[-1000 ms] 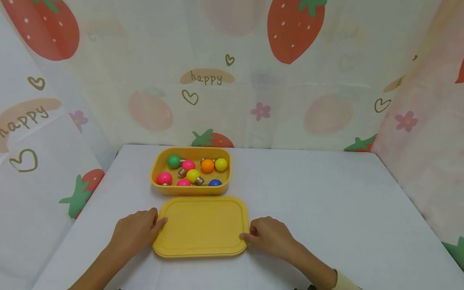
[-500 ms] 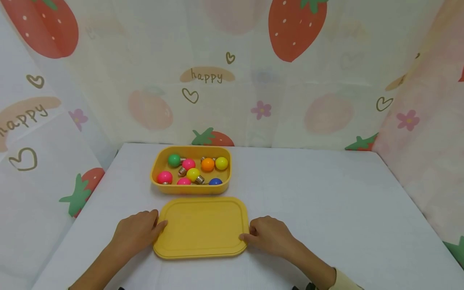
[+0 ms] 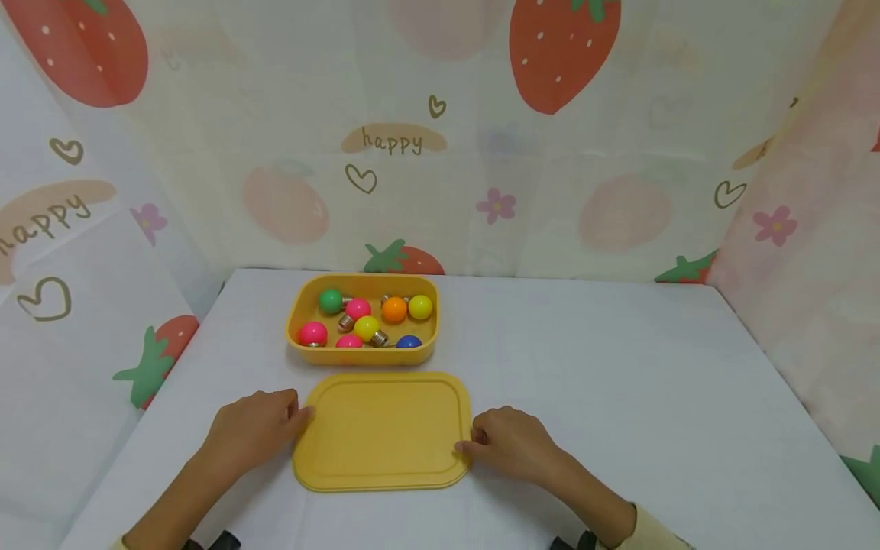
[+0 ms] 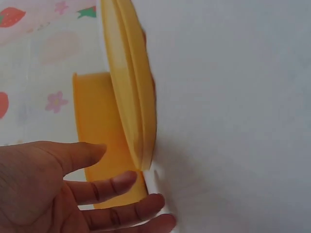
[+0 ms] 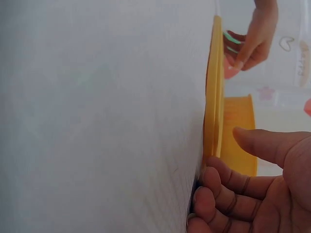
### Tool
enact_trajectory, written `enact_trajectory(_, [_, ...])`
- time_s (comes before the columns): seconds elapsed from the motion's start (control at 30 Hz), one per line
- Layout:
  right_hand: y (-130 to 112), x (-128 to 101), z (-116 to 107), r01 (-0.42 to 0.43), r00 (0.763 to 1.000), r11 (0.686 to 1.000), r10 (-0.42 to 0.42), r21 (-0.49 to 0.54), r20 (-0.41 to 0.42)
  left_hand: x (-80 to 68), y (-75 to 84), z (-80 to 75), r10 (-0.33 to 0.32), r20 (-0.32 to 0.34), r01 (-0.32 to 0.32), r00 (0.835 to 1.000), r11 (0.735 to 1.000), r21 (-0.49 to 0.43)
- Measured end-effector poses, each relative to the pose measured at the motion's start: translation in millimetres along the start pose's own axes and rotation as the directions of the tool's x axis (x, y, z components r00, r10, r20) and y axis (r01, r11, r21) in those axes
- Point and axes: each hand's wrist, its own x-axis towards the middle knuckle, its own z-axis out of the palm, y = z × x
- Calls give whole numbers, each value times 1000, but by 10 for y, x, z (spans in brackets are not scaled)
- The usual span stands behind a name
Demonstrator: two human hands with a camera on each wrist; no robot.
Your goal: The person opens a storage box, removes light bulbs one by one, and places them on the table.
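A flat yellow lid (image 3: 382, 435) lies on the white table in the head view. Just off its left end is my left hand (image 3: 250, 428); the left wrist view shows its thumb and fingers spread, with nothing between them. At the other end my right hand (image 3: 512, 443) has its fingertips against the edge. Its thumb reaches over the rim, though the right wrist view shows a gap between thumb and lid. Behind the lid stands an open yellow box (image 3: 364, 357) holding several coloured bulbs with metal screw bases, among them a green bulb (image 3: 330, 300) and an orange bulb (image 3: 394, 309).
White cloth covers the table (image 3: 605, 397), which extends well to the right of the lid. A strawberry-printed curtain (image 3: 481, 153) encloses the back and both sides. Dark objects (image 3: 225, 541) show near each wrist at the lower edge of the head view.
My left hand has drawn slightly away to the left, its thumb coming off the lid's top. The right hand, lid and box stay nearly where they were; the head view has tilted slightly.
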Motion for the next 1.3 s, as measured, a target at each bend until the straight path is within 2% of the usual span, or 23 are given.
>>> enact_trajectory(0.27, [-10,-7,-39,3,1000,1000,-3,-2,0,125,-147,-226,15,-125,-22,992,998,-52])
enact_trajectory(0.47, [-20,-3,-79,4,1000,1000,-4,-23,-3,239,-162,-349,-3,-212,-10,977,998,-60])
enact_trajectory(0.57, [-64,1,-143,-9,1000,999,9,-40,-4,304,-139,-379,13,-309,-24,951,999,-31])
enact_trajectory(0.7, [-149,17,-259,-17,1000,998,16,-54,-24,427,-110,-405,69,-435,-62,898,998,30])
enact_trajectory(0.77, [-194,33,-314,-14,999,998,12,-55,-36,512,-109,-418,106,-466,-87,879,994,61])
enact_trajectory(0.83, [-242,50,-368,-7,999,999,5,-53,-44,605,-119,-431,141,-473,-111,870,990,91])
enact_trajectory(0.97, [-333,90,-451,13,999,998,-15,-54,-52,773,-173,-457,179,-446,-142,877,983,115])
enact_trajectory(1.1, [-419,134,-519,37,998,997,-41,-61,-57,909,-258,-458,182,-392,-159,902,983,91])
enact_trajectory(1.3, [-518,224,-595,54,997,996,-58,-67,-46,1097,-347,-427,150,-303,-136,941,988,67])
